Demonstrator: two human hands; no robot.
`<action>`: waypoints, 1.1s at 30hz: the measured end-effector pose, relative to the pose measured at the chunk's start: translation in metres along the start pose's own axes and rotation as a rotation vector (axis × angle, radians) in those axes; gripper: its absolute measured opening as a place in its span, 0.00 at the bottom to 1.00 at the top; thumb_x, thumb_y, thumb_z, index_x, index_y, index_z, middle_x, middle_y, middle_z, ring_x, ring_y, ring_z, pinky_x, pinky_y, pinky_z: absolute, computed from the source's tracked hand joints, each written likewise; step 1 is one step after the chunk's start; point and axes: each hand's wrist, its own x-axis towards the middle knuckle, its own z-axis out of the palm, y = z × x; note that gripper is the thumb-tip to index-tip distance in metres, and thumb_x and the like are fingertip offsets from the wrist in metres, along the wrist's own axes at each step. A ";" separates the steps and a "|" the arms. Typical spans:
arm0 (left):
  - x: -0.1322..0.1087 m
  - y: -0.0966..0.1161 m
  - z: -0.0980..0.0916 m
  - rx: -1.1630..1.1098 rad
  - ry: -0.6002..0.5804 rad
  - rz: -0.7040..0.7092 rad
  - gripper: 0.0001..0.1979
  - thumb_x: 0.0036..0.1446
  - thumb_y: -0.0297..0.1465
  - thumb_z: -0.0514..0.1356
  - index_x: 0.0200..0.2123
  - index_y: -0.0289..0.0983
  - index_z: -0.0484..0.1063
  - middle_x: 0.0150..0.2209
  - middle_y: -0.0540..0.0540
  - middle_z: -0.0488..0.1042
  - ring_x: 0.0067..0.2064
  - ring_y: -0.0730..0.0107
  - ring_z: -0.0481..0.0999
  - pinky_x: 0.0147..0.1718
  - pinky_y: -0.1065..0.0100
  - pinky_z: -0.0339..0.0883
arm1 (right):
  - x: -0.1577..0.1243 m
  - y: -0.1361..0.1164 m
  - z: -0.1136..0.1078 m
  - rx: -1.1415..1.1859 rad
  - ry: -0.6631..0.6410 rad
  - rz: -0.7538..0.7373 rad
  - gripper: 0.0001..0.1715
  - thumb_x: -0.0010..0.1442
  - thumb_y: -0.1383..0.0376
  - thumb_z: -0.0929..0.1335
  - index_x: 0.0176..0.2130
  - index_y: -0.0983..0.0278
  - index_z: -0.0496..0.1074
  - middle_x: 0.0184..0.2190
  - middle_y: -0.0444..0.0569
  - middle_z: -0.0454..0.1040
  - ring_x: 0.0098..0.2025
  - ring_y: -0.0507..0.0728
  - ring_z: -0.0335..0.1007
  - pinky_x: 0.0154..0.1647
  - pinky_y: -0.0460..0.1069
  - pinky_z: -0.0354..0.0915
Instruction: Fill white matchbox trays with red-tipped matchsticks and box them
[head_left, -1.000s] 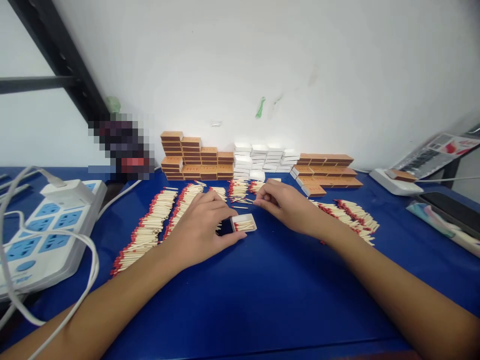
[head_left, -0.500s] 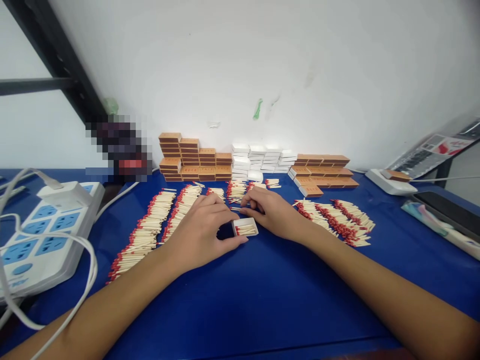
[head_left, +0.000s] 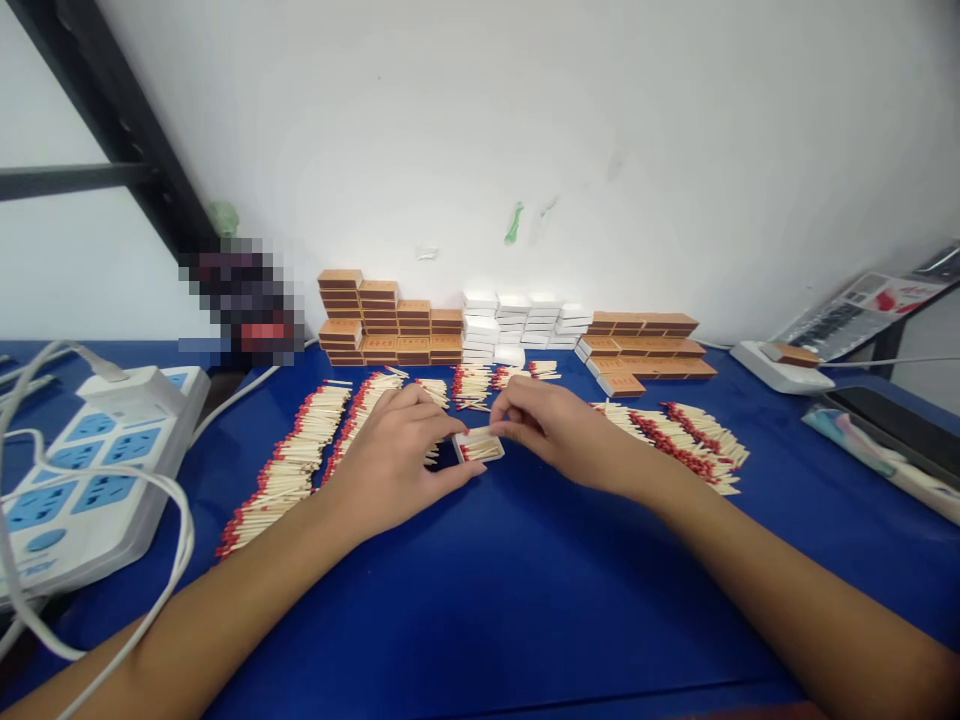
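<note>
My left hand (head_left: 397, 450) holds a small white matchbox tray (head_left: 493, 457) between thumb and fingertips, thumb on the near side. Several red-headed matches lie inside it, heads to the left. Over the tray's right end, my right hand (head_left: 544, 425) is closed in a pinch on a match (head_left: 484, 432) whose head points left; whether it pinches more than one cannot be made out. Just behind the hands lie short rows of matches (head_left: 472, 383). Long rows of matches (head_left: 289, 470) spread to the left, partly covered by my left hand.
Against the wall stand brown matchboxes (head_left: 412, 345), white trays (head_left: 525, 325) and more brown matchboxes (head_left: 652, 345). Loose matches (head_left: 690, 445) lie right of my hands. A power strip (head_left: 112, 450) with white cables is at left; a black phone (head_left: 892, 430) is at right.
My right hand has brought a match from behind the tray to above it. My left hand has shifted the tray slightly left and away from me.
</note>
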 end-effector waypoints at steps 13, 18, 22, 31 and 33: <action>0.000 0.001 0.002 -0.020 -0.023 0.021 0.16 0.60 0.42 0.72 0.45 0.37 0.82 0.35 0.46 0.81 0.45 0.57 0.73 0.48 0.53 0.67 | 0.017 0.027 0.026 -0.058 0.192 0.158 0.05 0.66 0.65 0.73 0.36 0.62 0.75 0.31 0.44 0.70 0.32 0.54 0.63 0.35 0.50 0.58; 0.000 0.001 0.001 -0.021 -0.011 0.026 0.15 0.61 0.42 0.71 0.43 0.38 0.82 0.34 0.47 0.80 0.43 0.58 0.73 0.48 0.54 0.68 | 0.015 0.028 0.023 -0.090 0.118 0.171 0.05 0.69 0.66 0.70 0.37 0.62 0.73 0.34 0.47 0.72 0.35 0.55 0.65 0.37 0.50 0.59; 0.001 0.001 -0.001 -0.019 -0.022 0.013 0.13 0.61 0.42 0.71 0.42 0.39 0.82 0.33 0.47 0.80 0.42 0.58 0.73 0.47 0.54 0.68 | 0.008 0.025 0.009 -0.065 0.122 0.157 0.08 0.70 0.63 0.68 0.37 0.61 0.72 0.33 0.47 0.72 0.35 0.56 0.66 0.36 0.51 0.60; -0.001 0.000 -0.001 -0.019 -0.030 0.003 0.15 0.61 0.42 0.71 0.43 0.38 0.83 0.35 0.45 0.81 0.43 0.56 0.73 0.48 0.52 0.69 | 0.006 0.024 0.008 -0.083 0.033 0.170 0.05 0.68 0.64 0.69 0.38 0.62 0.73 0.32 0.45 0.71 0.32 0.54 0.63 0.33 0.49 0.58; -0.001 0.000 -0.001 -0.025 -0.024 0.007 0.15 0.61 0.42 0.71 0.44 0.38 0.82 0.35 0.45 0.81 0.44 0.56 0.74 0.50 0.52 0.69 | 0.006 0.026 0.010 -0.085 0.048 0.178 0.04 0.68 0.64 0.69 0.39 0.62 0.74 0.32 0.44 0.71 0.32 0.54 0.64 0.34 0.49 0.58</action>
